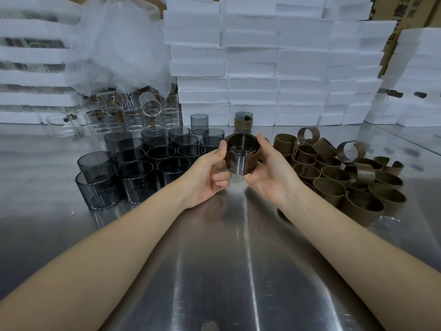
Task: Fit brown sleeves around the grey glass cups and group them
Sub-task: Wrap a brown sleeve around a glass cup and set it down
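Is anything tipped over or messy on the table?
Yes. At the back left, one clear glass lies tipped on top of the upright ones. On the right, several brown sleeves in the pile lie on their sides, not standing.

grey cups [133,163] left of centre: smoky dark grey, see-through | centre cup [239,164]: grey glass, brown sleeve [251,160] | sleeve pile [346,177] right: matte olive-brown | glasses [133,115] upper left: clear | foam blocks [274,68] top: white | table [226,271]: silver, streaky glare | cardboard [405,15] upper right: tan

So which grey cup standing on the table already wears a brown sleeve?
The lone sleeved cup at the back, by the white foam blocks; the other grey cups left of it are bare.
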A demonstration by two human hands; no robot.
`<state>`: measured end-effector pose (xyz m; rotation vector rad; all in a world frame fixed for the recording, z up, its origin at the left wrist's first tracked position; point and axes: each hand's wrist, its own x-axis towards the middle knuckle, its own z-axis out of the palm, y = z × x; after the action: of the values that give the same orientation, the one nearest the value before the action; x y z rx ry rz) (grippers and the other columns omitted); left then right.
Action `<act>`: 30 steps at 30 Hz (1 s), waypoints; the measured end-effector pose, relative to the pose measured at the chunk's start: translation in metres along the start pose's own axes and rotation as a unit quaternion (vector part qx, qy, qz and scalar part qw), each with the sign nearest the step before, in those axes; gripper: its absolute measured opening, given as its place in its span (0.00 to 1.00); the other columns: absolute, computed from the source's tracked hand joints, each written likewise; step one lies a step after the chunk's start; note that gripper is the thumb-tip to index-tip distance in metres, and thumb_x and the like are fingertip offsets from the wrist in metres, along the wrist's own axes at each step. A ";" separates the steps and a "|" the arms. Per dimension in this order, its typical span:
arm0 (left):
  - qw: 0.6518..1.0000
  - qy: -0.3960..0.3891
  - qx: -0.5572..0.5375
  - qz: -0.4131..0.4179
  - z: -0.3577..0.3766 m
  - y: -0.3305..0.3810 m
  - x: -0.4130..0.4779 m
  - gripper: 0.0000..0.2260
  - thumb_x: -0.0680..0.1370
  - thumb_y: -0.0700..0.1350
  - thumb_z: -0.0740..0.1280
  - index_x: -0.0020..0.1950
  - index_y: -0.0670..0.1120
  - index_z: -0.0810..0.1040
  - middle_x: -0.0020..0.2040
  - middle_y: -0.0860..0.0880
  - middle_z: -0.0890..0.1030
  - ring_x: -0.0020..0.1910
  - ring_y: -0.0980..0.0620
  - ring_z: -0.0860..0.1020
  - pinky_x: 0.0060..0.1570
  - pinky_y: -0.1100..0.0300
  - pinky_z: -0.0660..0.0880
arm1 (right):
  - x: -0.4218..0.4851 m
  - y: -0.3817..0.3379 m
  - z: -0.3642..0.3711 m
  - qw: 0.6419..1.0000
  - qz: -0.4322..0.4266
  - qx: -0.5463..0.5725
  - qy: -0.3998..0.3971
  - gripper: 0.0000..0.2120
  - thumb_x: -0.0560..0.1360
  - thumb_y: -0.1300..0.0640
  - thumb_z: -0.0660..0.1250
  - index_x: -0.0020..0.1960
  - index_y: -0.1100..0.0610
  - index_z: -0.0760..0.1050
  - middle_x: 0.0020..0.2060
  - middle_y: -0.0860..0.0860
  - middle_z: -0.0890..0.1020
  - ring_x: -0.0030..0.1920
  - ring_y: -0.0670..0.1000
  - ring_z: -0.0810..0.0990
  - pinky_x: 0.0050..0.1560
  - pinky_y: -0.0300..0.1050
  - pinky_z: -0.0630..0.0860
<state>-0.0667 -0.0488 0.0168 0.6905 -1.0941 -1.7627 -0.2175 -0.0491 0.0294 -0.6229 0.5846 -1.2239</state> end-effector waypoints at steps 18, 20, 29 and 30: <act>0.994 0.013 0.073 0.082 -0.002 -0.004 0.004 0.15 0.77 0.56 0.62 0.57 0.48 0.75 0.37 0.54 0.78 0.28 0.57 0.70 0.34 0.66 0.68 | 0.000 0.001 0.002 0.997 -0.070 -0.036 -0.017 0.13 0.82 0.52 0.58 0.55 0.54 0.79 0.51 0.53 0.85 0.53 0.50 0.83 0.53 0.43 0.79; 0.992 0.016 0.088 0.093 -0.001 -0.004 0.003 0.17 0.79 0.54 0.64 0.63 0.47 0.73 0.47 0.50 0.80 0.37 0.56 0.78 0.41 0.63 0.74 | -0.002 0.003 0.004 0.988 -0.105 -0.108 -0.031 0.12 0.80 0.55 0.60 0.61 0.55 0.76 0.55 0.55 0.82 0.58 0.52 0.80 0.60 0.45 0.75; 0.951 0.087 0.206 0.215 0.000 -0.011 0.000 0.34 0.64 0.28 0.76 0.65 0.50 0.72 0.64 0.49 0.76 0.57 0.60 0.80 0.51 0.65 0.77 | -0.006 0.009 0.007 0.998 -0.029 -0.047 0.017 0.22 0.82 0.50 0.54 0.69 0.62 0.70 0.66 0.64 0.74 0.65 0.61 0.75 0.59 0.52 0.76; 0.948 0.088 0.211 0.221 0.000 -0.011 0.000 0.34 0.64 0.26 0.76 0.65 0.49 0.73 0.63 0.49 0.76 0.57 0.60 0.80 0.51 0.66 0.77 | -0.006 0.009 0.006 0.999 -0.018 -0.048 0.012 0.22 0.83 0.50 0.53 0.70 0.62 0.70 0.67 0.63 0.74 0.65 0.61 0.75 0.58 0.51 0.76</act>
<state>-0.0711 -0.0473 0.0070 0.7686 -1.3917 -1.0756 -0.2087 -0.0401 0.0276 -0.7027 0.6581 -1.2433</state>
